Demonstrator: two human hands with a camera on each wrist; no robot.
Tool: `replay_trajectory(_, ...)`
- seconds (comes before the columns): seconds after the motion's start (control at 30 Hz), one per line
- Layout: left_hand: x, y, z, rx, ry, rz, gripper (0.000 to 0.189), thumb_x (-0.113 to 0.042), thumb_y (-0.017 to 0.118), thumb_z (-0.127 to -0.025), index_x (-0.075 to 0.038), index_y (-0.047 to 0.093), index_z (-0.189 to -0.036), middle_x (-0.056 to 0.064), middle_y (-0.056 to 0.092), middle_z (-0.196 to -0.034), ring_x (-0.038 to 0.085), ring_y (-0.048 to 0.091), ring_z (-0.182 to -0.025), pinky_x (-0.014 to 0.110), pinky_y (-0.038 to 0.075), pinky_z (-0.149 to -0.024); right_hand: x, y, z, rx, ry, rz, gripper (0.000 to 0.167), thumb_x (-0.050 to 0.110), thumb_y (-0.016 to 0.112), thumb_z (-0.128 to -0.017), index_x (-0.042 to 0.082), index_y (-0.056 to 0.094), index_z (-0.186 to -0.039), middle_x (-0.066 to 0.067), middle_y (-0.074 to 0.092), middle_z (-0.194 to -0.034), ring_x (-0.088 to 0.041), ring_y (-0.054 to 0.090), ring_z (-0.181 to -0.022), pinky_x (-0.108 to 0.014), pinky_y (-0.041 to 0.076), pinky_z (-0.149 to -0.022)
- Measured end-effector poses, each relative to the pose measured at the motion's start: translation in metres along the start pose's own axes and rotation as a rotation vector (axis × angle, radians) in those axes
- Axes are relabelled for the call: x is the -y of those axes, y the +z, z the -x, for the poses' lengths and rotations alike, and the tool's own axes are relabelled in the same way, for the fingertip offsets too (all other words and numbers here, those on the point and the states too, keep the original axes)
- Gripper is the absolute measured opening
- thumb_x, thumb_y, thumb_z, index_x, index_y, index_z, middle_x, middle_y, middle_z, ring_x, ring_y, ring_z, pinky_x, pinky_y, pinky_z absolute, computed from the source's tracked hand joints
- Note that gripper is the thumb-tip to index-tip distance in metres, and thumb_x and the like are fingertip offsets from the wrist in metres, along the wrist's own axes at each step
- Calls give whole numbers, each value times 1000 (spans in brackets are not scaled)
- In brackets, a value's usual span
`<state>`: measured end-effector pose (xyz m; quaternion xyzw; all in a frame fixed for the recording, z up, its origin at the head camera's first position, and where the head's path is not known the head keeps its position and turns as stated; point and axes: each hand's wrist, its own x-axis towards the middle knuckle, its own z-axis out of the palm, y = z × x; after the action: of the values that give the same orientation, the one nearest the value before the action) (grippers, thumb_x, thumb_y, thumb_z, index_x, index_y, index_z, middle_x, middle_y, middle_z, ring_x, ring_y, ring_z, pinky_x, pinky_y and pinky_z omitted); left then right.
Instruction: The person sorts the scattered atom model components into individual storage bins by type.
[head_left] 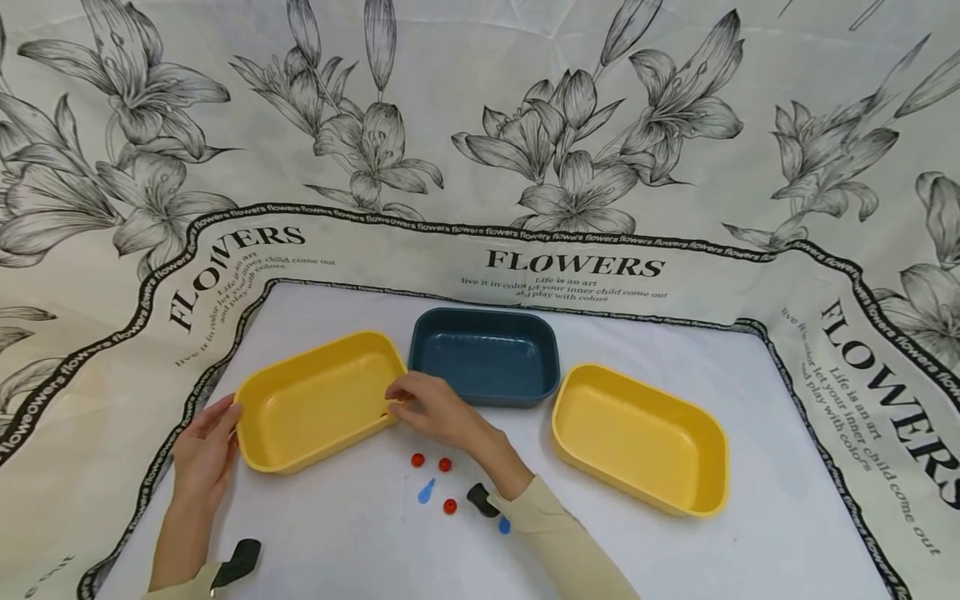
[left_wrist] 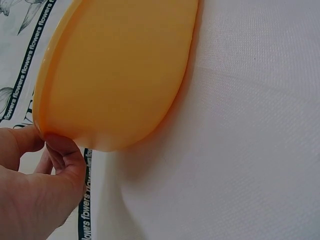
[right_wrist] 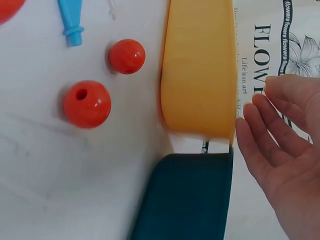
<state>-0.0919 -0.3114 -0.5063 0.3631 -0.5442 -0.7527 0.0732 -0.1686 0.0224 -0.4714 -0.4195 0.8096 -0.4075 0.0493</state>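
Observation:
My left hand [head_left: 206, 446] pinches the left end of a yellow tray [head_left: 322, 412], thumb at the rim and fingers against the outer wall, as the left wrist view shows [left_wrist: 45, 185]. At the tray's right end, my right hand [head_left: 435, 408] is over the near corner. In the right wrist view, its fingers are loosely bent beside the rim, thumb apart, with nothing visible between them. Below this hand lie red beads [head_left: 445, 464] with holes [right_wrist: 87, 104] and a blue drop-shaped piece [head_left: 426, 492]. Another blue piece [head_left: 505, 525] is partly hidden by the right wrist.
A dark blue tray [head_left: 483, 402] stands at the back, close to the left yellow tray. A second yellow tray [head_left: 637, 433] sits at the right. White cloth [head_left: 337, 533] covers the table, and a flower-printed curtain [head_left: 570, 192] rises behind and at both sides.

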Motion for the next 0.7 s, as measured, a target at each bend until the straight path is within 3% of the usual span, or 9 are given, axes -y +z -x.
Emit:
replay_trajectory(0.33,1,0,1,-9,-17,-3,31,-30,79,-91,-26,72,-121,-18,69,-98,1,63,-84,12,53,-67,-2,-9,19,-28,9,-2,18,7,69,-99,-3,68,-115,-10,68,-108,-21,63,-99,-30,56,-92)
replay_trajectory(0.6,1,-1,0,-14,-34,-16,36,-31,79,-91,-26,70,-125,-19,68,-100,2,60,-84,12,51,-65,-1,-13,36,-9,102,-70,23,6,67,-100,-2,66,-121,-14,67,-113,-29,62,-104,-45,55,-95)
replay_trajectory(0.7,1,-1,1,-6,-46,-23,41,-33,79,-91,-25,67,-130,-19,67,-102,2,60,-86,12,52,-66,-2,-12,42,-9,124,-75,24,5,68,-99,-1,66,-122,-11,67,-114,-27,63,-105,-45,56,-95)
